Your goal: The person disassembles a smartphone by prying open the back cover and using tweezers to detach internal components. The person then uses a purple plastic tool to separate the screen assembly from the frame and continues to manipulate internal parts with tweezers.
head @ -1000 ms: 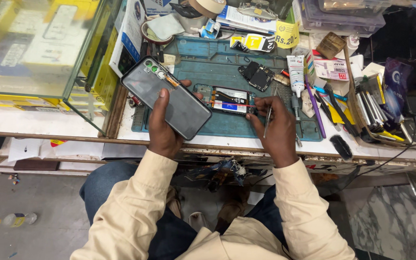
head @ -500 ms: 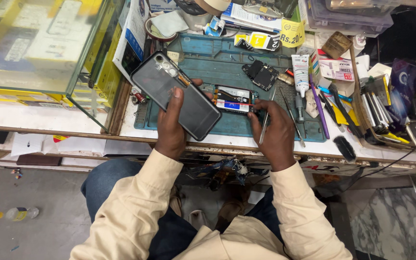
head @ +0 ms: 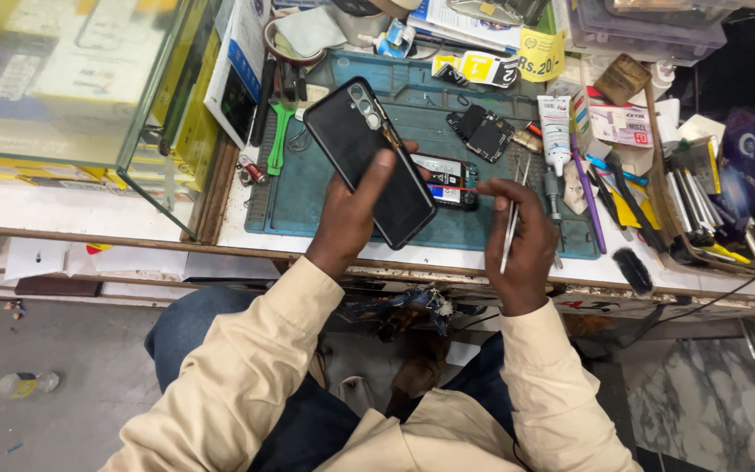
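Note:
My left hand (head: 349, 217) grips a black smartphone (head: 369, 157), back side up with its camera lenses toward the far left, tilted over the teal work mat (head: 325, 197). My right hand (head: 522, 240) holds metal tweezers (head: 512, 223), tips pointing away from me, just right of a small circuit board (head: 449, 181) that lies on the mat beside the phone. Further back on the mat sit dark phone parts (head: 482, 131).
A glass display case (head: 72, 79) stands at left. A white glue tube (head: 556, 131), purple tool (head: 589, 197), pens and tools (head: 701, 192) crowd the right side. Green tool (head: 276, 140), boxes and papers at the back. A black brush (head: 632, 271) lies near the bench edge.
The phone in my left hand has shifted right and slightly further back over the mat. My right hand has lifted with the tweezers toward the circuit board.

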Motion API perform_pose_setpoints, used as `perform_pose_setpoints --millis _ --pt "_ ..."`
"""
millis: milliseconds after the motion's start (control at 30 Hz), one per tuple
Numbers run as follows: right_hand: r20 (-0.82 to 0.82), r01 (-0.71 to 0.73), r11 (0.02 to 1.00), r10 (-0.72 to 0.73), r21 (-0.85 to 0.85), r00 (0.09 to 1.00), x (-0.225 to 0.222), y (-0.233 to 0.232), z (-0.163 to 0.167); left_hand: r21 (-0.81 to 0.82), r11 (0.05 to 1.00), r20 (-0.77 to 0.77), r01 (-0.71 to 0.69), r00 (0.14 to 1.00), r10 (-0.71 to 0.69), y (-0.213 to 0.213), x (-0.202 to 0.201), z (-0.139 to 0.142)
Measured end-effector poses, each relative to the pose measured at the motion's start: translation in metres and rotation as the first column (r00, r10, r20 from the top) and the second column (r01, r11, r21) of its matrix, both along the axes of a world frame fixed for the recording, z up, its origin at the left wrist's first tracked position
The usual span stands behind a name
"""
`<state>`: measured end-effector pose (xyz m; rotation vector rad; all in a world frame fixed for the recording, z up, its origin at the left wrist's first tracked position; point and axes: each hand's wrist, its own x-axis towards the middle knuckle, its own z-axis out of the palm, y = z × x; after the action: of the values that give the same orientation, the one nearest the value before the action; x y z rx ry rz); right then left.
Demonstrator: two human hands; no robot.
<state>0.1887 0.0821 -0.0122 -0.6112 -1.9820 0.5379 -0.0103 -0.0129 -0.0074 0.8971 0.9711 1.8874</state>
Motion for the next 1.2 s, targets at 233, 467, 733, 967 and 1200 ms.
perform_pose_setpoints --millis 233,467,733,967,1200 --pt "-0.197 -0.152 0.959 0.105 -0.240 0.975 0.011 0.009 -0.014 -0.029 0.999 -0.113 -0.031 0.993 0.027 -0.010 -0.009 -0.001" --pt "-0.227 -0.209 0.926 0.141 -0.313 0.964 0.012 0.012 -0.017 -0.059 0.989 -0.350 -0.134 0.931 0.106 -0.025 0.004 0.006" --pt "-0.101 -0.191 0.948 0.171 -0.255 0.980 0.011 0.006 -0.001 0.064 0.979 -0.499 -0.194 0.843 0.200 -0.030 0.017 0.005" --pt "-0.082 -0.265 0.919 0.252 -0.293 0.964 0.017 0.007 -0.003 0.084 0.976 -0.495 -0.201 0.841 0.216 -0.020 0.017 -0.001" --pt "0.065 -0.300 0.933 0.318 -0.201 0.946 0.018 0.005 -0.005 0.114 0.956 -0.641 -0.271 0.715 0.279 -0.021 0.020 0.000"
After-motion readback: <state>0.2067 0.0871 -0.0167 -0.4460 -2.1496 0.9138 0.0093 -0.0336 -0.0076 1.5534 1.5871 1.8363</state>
